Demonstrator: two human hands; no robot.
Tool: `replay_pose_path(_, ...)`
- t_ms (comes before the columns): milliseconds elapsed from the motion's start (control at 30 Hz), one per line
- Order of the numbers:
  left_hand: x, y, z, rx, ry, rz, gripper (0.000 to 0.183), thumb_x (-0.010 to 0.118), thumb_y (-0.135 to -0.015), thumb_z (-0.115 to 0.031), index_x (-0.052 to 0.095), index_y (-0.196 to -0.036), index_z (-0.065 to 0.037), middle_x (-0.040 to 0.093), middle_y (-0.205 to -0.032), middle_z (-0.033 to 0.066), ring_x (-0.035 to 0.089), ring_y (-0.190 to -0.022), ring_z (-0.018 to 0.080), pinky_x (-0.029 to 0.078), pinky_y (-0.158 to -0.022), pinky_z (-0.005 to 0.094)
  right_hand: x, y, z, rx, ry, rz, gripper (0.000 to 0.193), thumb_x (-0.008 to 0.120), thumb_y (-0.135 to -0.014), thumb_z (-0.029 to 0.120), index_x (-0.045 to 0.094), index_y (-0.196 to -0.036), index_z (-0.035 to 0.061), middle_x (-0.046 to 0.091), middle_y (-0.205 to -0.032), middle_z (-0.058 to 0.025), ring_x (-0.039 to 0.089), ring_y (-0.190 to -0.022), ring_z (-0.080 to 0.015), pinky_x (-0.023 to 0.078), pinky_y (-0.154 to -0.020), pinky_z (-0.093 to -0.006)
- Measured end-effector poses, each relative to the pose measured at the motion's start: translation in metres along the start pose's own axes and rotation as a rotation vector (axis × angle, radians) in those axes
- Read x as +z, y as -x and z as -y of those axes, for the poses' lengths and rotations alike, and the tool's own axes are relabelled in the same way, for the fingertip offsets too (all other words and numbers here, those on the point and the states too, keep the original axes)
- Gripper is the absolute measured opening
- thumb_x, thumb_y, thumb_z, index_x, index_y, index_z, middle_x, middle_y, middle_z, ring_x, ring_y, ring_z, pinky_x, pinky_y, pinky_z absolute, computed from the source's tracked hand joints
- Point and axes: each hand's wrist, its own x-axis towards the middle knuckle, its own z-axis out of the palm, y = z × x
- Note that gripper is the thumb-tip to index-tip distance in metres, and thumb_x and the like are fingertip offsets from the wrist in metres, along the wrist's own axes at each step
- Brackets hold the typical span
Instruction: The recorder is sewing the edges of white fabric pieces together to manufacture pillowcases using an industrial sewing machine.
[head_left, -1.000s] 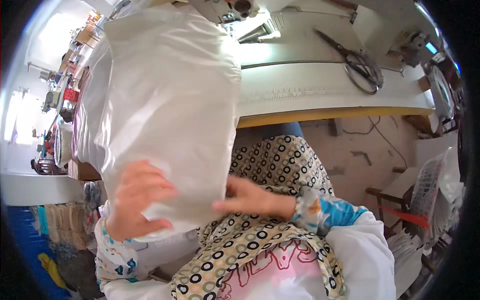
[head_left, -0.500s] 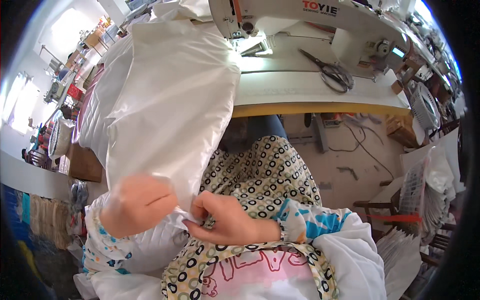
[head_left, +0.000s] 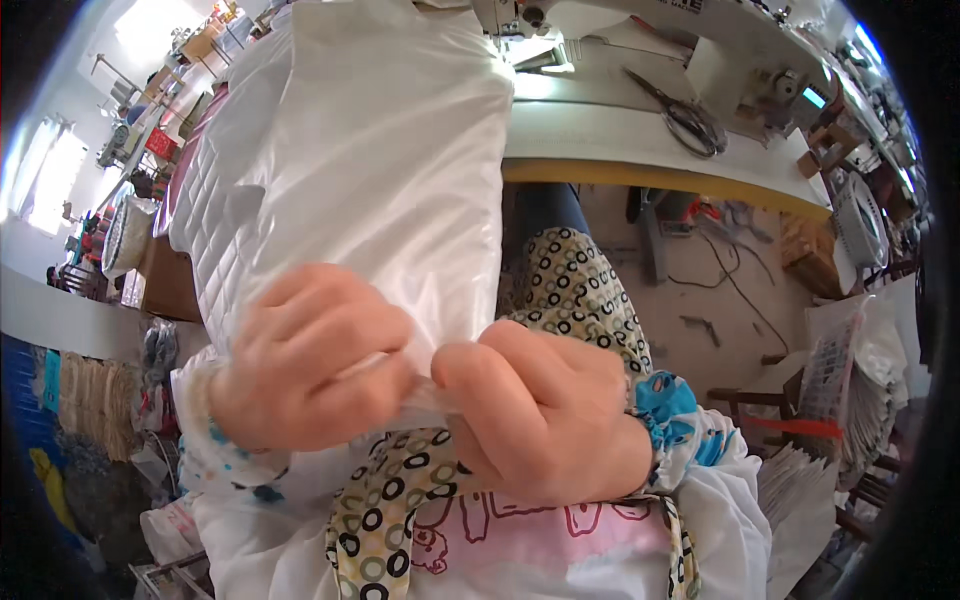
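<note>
A large piece of shiny white satin fabric (head_left: 390,150), quilted along its left side, stretches from the sewing machine (head_left: 740,70) down to my lap. Its near end is pinched between my two hands, close to my chest. My left hand (head_left: 315,355) is closed on the fabric's edge, knuckles up and somewhat blurred. Beside it, almost touching, my right hand (head_left: 540,400) grips the same edge between thumb and curled fingers. The bit of cloth inside the fingers is mostly hidden. At its far end the fabric lies by the lit needle area.
Black-handled scissors (head_left: 685,120) lie on the machine table (head_left: 600,135), right of the needle. A yellow strip (head_left: 670,180) edges the table. Under it are cables and a cardboard box (head_left: 808,255). A plastic crate (head_left: 830,355) stands at right, bundled cloth (head_left: 95,395) at left.
Both hands have risen nearer the camera, still pinching the fabric's end, and my right hand has shifted rightward. The fabric is drawn tauter; the view has tilted, so the machine sits higher.
</note>
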Motion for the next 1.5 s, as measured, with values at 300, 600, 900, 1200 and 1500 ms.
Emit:
replay_pose_path(300,0.026,0.033,-0.007,0.011,0.055,-0.022,0.017,0.063,-0.057,-0.011,0.053,-0.07,-0.009,0.052,-0.066,0.0002,0.053,-0.054,0.0157,0.043,-0.048,0.0253,-0.019,0.033,0.003,-0.179,-0.297,0.078,0.014,0.059,-0.07,0.008,0.063,-0.082,0.0035,0.047,-0.063,0.0009,0.046,-0.048,-0.0098,0.034,-0.042,-0.0219)
replay_pose_path(600,0.02,0.034,-0.031,0.144,-0.169,0.168,0.022,0.067,-0.061,-0.01,0.045,-0.064,-0.007,0.05,-0.063,0.0052,0.049,-0.049,0.0199,0.034,-0.04,0.031,0.012,0.017,-0.03,1.087,-0.9,0.529,0.036,0.054,-0.099,0.032,0.062,-0.084,0.0,0.059,-0.066,0.0007,0.057,-0.061,-0.0068,0.044,-0.054,-0.0223)
replay_pose_path(900,0.078,0.171,-0.103,-1.606,1.527,-0.139,0.037,0.05,-0.098,-0.037,0.056,-0.115,-0.005,0.062,-0.114,0.0107,0.06,-0.1,0.0219,0.048,-0.085,0.0368,0.021,0.061,-0.053,1.134,-1.13,0.698,0.026,0.059,-0.097,0.02,0.067,-0.102,-0.0046,0.068,-0.091,0.0003,0.057,-0.079,-0.004,0.046,-0.068,-0.0212)
replay_pose_path(1200,0.075,0.211,-0.052,-1.707,1.064,-0.924,0.039,0.052,-0.098,-0.023,0.055,-0.126,0.004,0.064,-0.121,0.0146,0.063,-0.106,0.0247,0.049,-0.095,0.0359,0.011,0.056,-0.092,0.865,-0.548,1.032,0.032,0.063,-0.095,0.027,0.069,-0.082,-0.0015,0.063,-0.061,-0.0046,0.059,-0.061,-0.0083,0.047,-0.058,-0.0236)
replay_pose_path(1500,0.064,0.187,-0.055,-1.716,0.534,-1.079,0.041,0.066,-0.089,-0.007,0.054,-0.127,0.005,0.062,-0.121,0.0123,0.062,-0.106,0.0207,0.05,-0.09,0.0322,0.028,-0.043,-0.237,-0.265,0.499,0.307,0.045,0.068,-0.078,0.012,0.06,-0.121,0.0068,0.06,-0.128,-0.0107,0.054,-0.121,-0.0301,0.046,-0.101,-0.0395)
